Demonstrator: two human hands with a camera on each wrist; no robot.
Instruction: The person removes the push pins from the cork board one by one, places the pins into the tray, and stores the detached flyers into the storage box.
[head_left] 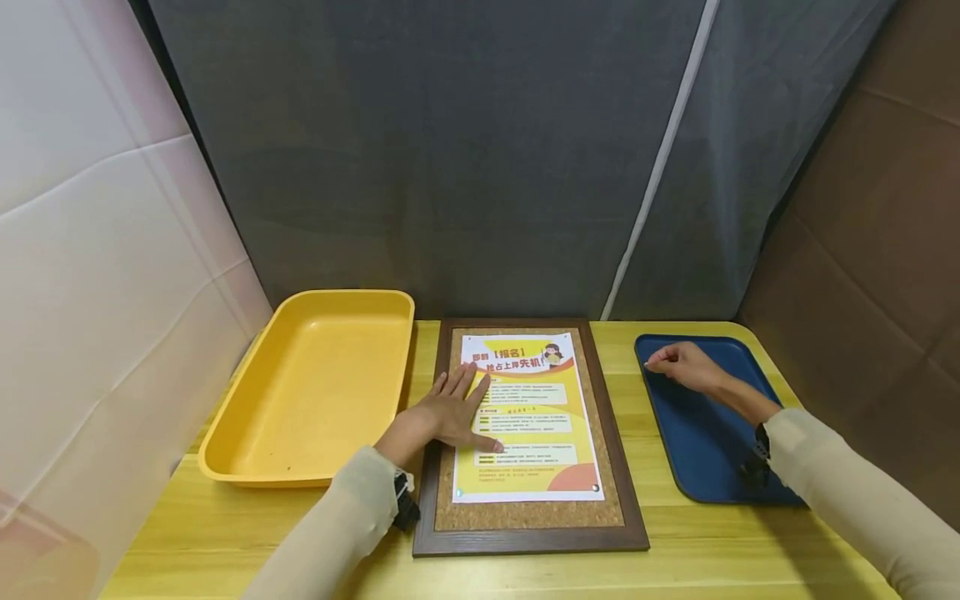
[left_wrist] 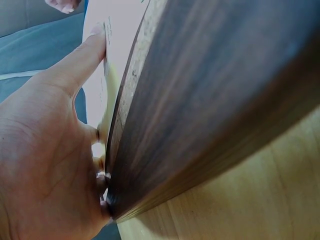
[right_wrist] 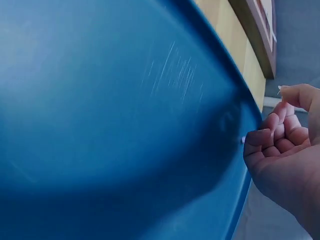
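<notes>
Corkboard [head_left: 529, 518] at lower centre bears the poster [head_left: 534, 423], which could skew or crease should the left hand [head_left: 450, 415], fingers spread apart on it, push sideways, while higher, at right, the right hand [head_left: 688, 367] has fingers curled together above the blue tray [head_left: 696, 429], whether round anything I cannot tell.
</notes>
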